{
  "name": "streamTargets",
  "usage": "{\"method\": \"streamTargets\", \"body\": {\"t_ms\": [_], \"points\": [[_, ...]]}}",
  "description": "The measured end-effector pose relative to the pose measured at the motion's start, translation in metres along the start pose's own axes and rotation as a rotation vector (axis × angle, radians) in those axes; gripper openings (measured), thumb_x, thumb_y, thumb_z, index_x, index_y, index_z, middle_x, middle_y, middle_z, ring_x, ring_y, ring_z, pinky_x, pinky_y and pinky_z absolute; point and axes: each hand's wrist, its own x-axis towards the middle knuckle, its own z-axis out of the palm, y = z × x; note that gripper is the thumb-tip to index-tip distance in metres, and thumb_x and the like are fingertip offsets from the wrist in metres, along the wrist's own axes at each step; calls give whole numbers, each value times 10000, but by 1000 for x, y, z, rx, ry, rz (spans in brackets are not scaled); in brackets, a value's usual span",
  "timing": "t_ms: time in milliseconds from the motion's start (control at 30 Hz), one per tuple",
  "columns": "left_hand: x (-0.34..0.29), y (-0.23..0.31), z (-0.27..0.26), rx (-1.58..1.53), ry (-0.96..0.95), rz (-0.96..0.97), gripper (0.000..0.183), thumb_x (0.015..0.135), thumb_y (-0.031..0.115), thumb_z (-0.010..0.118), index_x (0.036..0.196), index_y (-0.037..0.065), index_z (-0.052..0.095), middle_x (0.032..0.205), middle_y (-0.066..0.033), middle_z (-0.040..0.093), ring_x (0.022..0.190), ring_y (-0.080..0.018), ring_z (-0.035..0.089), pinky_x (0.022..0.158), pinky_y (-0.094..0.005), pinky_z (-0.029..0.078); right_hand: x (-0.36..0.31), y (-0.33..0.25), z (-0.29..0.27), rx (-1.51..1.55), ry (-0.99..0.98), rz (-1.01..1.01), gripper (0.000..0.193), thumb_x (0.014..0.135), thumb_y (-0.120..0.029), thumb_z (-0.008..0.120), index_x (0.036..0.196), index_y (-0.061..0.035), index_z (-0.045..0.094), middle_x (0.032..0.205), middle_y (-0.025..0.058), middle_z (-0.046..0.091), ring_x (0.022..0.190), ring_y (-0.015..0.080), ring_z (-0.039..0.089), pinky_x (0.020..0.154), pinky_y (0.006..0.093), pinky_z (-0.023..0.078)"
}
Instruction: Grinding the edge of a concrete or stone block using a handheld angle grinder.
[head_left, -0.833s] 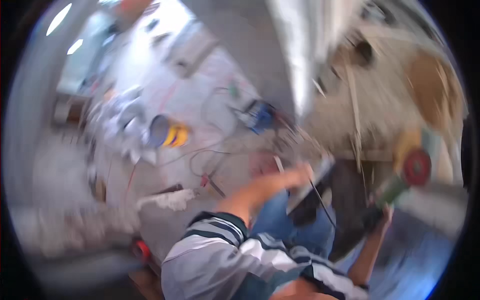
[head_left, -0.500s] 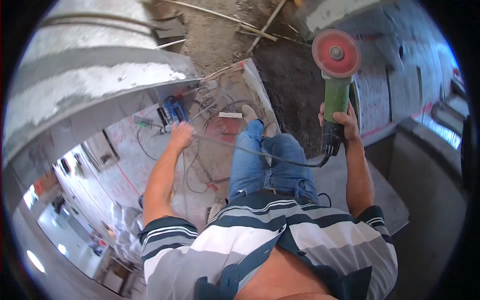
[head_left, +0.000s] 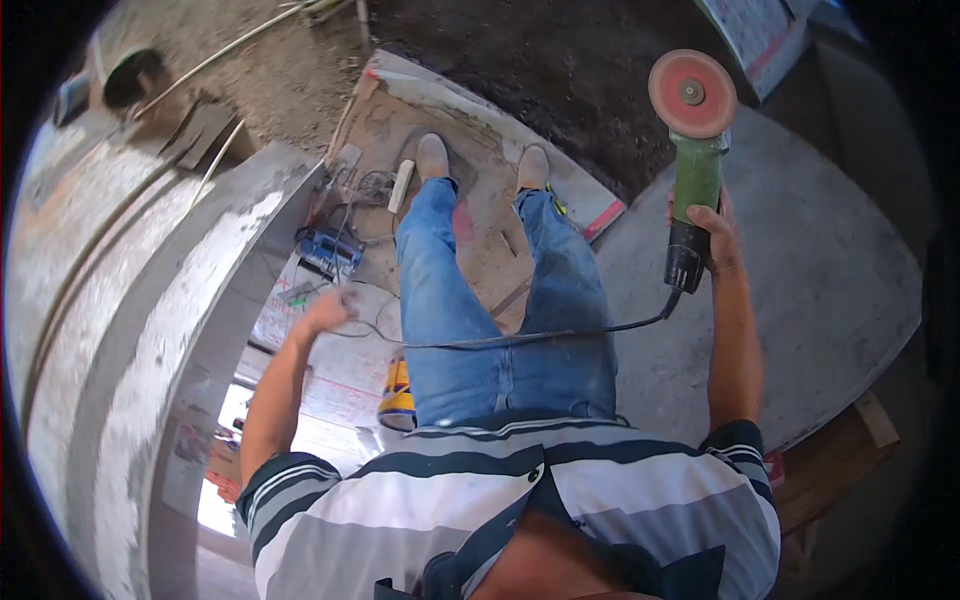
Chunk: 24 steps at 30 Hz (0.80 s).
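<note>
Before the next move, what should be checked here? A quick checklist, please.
1. Green grinder gripped: ok, the right hand is wrapped around it.
2. Red disc away from the fingers: ok, it sits beyond them.
3. Disc at a standstill: cannot tell.
4. Black cord clear of the legs: not ok, it crosses the jeans in this view.
5. Left hand holding the cord: cannot tell.
6. Gloves on: not ok, both hands are bare.
</note>
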Motion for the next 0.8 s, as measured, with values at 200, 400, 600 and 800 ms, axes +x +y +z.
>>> {"method": "streamTargets", "body": {"t_ms": [200,400,600,800], "points": [[270,113,-82,534,328,386,383,807,280,610,1088,28,545,1070,-203,580,1055,-388,523,898,-455,427,71,98,-31,-82,118,128,668,663,-260,676,1220,-7,409,881,126,577,719,204,603,646,315,514],[459,183,-39,820,498,714,617,785,309,650,1298,48,428,1310,-176,432,1237,-349,391,1054,-468,317,162,219,-47,-77,119,184,656,684,-283,651,1228,-6,414,878,127,584,710,192,599,639,314,507],[504,155,-24,1054,445,798,644,732,296,677,1284,76,430,1233,-120,491,1138,-311,471,975,-482,362,224,273,-68,-149,101,145,693,682,-293,671,1279,-46,420,938,119,571,789,194,611,695,311,511],[503,145,-32,1127,173,887,687,670,245,730,1270,94,431,1196,-115,485,1111,-304,471,902,-466,388,267,248,-74,-180,158,-66,616,661,-258,690,1192,-14,496,1052,98,566,875,212,567,736,346,476]]}}
